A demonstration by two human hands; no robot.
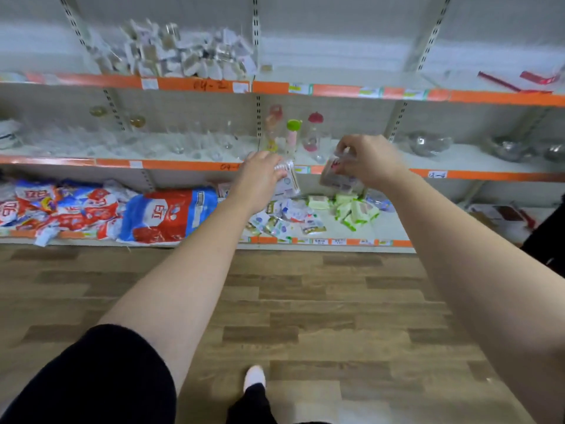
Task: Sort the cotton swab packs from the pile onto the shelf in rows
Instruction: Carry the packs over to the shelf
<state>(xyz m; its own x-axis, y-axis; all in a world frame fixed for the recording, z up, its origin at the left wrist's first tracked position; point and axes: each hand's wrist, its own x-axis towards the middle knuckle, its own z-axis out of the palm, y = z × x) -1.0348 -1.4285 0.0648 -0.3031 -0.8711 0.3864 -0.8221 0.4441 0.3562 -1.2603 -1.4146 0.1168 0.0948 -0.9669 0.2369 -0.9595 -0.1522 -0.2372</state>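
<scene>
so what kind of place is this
Probably a small shop or discount store: orange-edged shelves carrying price labels, drinking glasses and baby bottles on display, and bagged goods piled below.

A long shelving unit (489,175) with pale boards and orange edge strips (189,84) spans the wall behind the left hand (260,174) and right hand (371,162); its slotted white uprights (256,41) climb well above the grip; pale back panels (336,41) close it behind; below the grip, nearer us, lies a wood-look plank floor (336,301) in brown and grey; the light is soft and even.
</scene>
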